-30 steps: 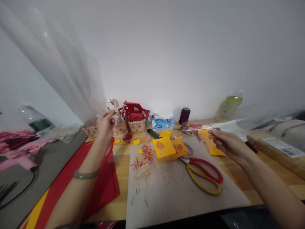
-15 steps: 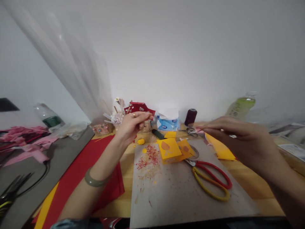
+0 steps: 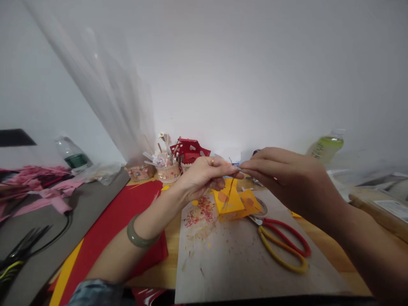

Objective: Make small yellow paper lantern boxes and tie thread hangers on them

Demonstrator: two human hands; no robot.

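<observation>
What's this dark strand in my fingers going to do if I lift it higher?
The dark strand trails down from your fingertips, so it'll likely dangle and sway. It looks very thin, so probably weighs little. A short end pokes upward, so it may be slightly springy.

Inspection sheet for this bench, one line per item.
Surface: wooden table, grey board on it, strewn with red and yellow scraps.
Job's things: dark strand hanging from the hands, in front of the yellow box.
Clutter: scissors on the board, blade tips not visible; red paper; pink ribbons; decorated cup of sticks.
Hands: left hand pinches the strand; right hand meets it there, grip unclear.
Cables: black cable curves at far left.
Surroundings: pale wall behind.
</observation>
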